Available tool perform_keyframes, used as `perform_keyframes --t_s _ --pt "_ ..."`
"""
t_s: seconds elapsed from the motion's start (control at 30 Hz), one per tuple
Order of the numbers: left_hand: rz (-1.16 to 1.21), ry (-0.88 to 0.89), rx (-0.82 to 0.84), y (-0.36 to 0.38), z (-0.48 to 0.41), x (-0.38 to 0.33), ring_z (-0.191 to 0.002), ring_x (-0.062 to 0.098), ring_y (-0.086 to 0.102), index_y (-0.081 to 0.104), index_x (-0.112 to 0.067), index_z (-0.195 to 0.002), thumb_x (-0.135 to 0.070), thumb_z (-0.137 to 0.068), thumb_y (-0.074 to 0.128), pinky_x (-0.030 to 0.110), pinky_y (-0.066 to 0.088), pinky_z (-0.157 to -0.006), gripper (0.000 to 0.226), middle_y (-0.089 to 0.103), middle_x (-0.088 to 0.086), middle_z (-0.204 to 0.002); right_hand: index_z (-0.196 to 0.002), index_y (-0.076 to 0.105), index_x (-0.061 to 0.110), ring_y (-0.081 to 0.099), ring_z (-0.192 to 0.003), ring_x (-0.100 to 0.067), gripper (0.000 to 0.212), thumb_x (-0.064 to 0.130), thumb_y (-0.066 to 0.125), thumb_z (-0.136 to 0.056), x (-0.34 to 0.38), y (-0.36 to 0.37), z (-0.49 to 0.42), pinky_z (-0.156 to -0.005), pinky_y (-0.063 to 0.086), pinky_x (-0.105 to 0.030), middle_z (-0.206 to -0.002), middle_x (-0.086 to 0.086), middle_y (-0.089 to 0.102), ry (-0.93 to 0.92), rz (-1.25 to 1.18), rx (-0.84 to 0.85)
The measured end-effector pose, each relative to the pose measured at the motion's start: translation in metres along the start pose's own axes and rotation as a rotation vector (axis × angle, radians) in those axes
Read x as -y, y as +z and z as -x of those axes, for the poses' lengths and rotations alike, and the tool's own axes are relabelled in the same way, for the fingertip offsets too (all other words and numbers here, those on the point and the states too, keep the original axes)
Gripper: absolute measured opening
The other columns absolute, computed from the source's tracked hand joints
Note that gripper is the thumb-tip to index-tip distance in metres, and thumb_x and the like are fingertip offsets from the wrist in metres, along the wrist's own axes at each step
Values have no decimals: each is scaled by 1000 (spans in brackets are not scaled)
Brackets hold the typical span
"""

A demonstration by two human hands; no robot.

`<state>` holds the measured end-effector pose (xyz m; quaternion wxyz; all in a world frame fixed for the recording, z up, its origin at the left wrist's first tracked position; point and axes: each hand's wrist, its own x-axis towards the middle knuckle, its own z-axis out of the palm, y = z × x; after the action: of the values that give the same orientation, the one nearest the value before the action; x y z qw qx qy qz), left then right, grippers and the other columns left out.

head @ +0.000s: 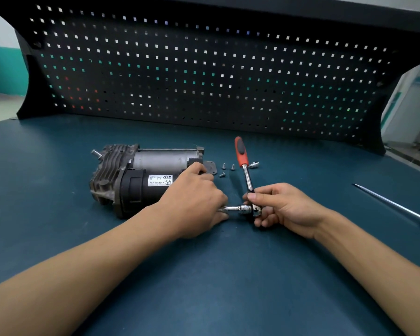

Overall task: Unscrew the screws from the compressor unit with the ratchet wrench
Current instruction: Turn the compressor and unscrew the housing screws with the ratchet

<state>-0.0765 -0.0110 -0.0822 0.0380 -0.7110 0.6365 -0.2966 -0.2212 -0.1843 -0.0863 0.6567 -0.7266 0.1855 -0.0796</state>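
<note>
The compressor unit (141, 177) lies on its side on the blue bench, finned head to the left, black motor housing with a white label in front. My left hand (194, 202) grips the unit's right end and covers it. A ratchet wrench (245, 173) with a red and black handle points up and away; its steel extension bar (233, 208) runs level toward the unit and disappears under my left hand. My right hand (281, 209) pinches the ratchet's head. Several loose screws (224, 169) and a bolt (253, 164) lie behind the wrench.
A long screwdriver (393, 204) lies at the right on the blue bench top (204, 275). A black pegboard (204, 69) stands upright along the bench's back edge. The bench's right edge runs close past the screwdriver.
</note>
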Motion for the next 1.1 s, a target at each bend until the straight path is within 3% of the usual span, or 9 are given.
perform_keyframes --t_s 0.17,0.33,0.5,0.73,0.87,0.97,1.1 --pt "-1 5 13 1 1 0 -87 19 56 42 -31 -76 -58 -97 38 37 31 -97 35 69 -7 -80 -103 62 -5 64 -54 -19 26 19 65 -93 1 -3 0 -43 50 -20 -77 -13 62 56 -31 1" --pt "-20 -9 41 2 -2 0 -89 18 56 56 -29 -80 -60 -98 37 37 30 -99 40 70 -7 -82 -101 62 -3 62 -53 -20 39 25 72 -76 4 -4 1 -43 49 -20 -75 -12 61 53 -52 20" --pt "-29 -1 50 3 -1 0 -90 18 56 55 -30 -80 -60 -97 38 38 29 -99 39 70 -8 -83 -103 63 -3 66 -56 -21 39 24 73 -76 2 -6 2 -48 53 -21 -76 -12 65 15 -43 53" --pt "-38 13 62 3 -1 0 -92 18 56 61 -27 -85 -60 -97 37 38 30 -99 43 71 -7 -86 -107 69 7 74 -71 -30 49 24 83 -63 2 -11 5 -57 58 -25 -102 -14 75 -67 6 50" --pt "-32 17 59 2 0 1 -92 18 56 59 -28 -83 -61 -98 36 38 29 -99 43 71 -6 -86 -102 74 12 74 -74 -32 43 20 85 -62 1 -12 7 -58 58 -26 -105 -13 75 -108 35 41" --pt "-28 19 57 3 0 0 -91 18 55 53 -29 -80 -61 -99 34 38 29 -98 41 71 -7 -86 -98 74 12 74 -72 -32 29 9 86 -72 1 -13 6 -58 59 -27 -103 -14 75 -115 63 25" --pt "-28 7 56 4 -2 -4 -89 19 56 56 -28 -81 -61 -99 31 41 30 -98 45 70 -7 -85 -91 73 8 72 -64 -30 17 12 78 -76 0 -13 3 -53 57 -24 -94 -15 74 -75 62 -7"
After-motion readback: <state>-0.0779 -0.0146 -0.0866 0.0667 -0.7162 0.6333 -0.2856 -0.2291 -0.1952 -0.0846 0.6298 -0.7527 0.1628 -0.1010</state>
